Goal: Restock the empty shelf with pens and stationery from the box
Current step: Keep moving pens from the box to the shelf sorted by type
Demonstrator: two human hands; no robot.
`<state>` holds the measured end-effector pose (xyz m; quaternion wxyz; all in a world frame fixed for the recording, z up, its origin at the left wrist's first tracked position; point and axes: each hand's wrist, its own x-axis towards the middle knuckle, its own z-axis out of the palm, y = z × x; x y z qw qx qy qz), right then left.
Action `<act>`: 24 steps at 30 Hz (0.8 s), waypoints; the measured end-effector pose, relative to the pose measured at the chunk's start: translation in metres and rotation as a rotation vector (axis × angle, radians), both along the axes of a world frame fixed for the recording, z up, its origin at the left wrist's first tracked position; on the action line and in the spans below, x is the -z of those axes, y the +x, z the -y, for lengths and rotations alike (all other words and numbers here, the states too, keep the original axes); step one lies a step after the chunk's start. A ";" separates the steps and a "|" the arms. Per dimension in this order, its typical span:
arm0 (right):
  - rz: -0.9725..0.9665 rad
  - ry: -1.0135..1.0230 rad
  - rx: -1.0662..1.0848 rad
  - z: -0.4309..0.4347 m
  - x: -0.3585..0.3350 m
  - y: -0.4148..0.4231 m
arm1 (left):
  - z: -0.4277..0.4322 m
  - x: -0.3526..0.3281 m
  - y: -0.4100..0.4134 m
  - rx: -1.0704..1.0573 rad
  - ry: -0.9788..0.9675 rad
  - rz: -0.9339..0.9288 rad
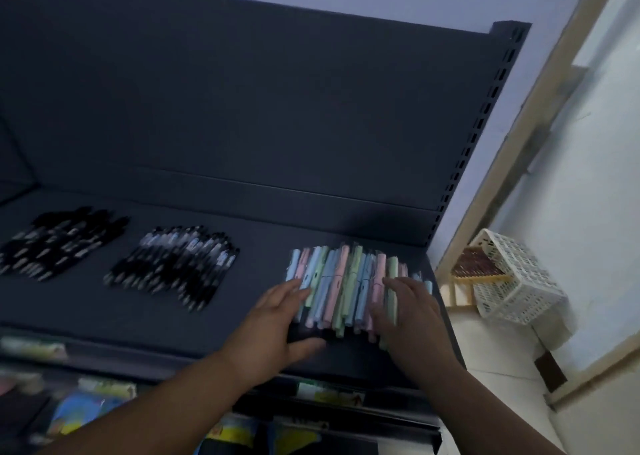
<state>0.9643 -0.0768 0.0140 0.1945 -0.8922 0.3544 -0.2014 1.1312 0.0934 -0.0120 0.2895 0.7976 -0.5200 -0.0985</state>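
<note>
On the right end of the dark shelf [242,319], close to its front edge, lies the bunch of pastel pens [349,281], blue, pink and green barrels side by side and pointing toward the back panel [242,108]. I judge they lie flat in a tight row so that they match the two groups to their left and do not roll apart. My left hand [277,316] is flat and released: its straight fingers [294,290] press on the bunch's left edge and the thumb [306,345] lies along the near ends, squaring them. My right hand [412,316] is spread loosely over the right part of the bunch, palm down, pressing the barrels inward, not clenched round any of them. Both forearms come up from below and converge on the bunch, wrists low. Well apart to the left is a heap of clear-bodied black pens [173,267], and further left a heap of all-black pens [59,243], each fanned at a slant. Below the shelf's front lip are blurred coloured goods [79,413] that I cannot make out. Off to the right, on the floor by the wall, lies a white basket [512,278] on its side
</note>
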 end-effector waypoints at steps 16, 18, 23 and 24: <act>-0.138 0.185 -0.823 -0.201 0.028 0.060 | -0.279 0.018 -0.044 -0.712 0.071 -0.031; -0.294 0.193 -0.856 -0.236 0.048 0.072 | -0.342 0.030 -0.044 -0.817 0.133 -0.109; -0.420 0.307 -0.831 -0.355 0.089 0.114 | -0.513 0.045 -0.050 -1.141 0.122 -0.255; -0.433 0.320 -0.858 -0.383 0.095 0.125 | -0.546 0.048 -0.054 -1.211 0.096 -0.273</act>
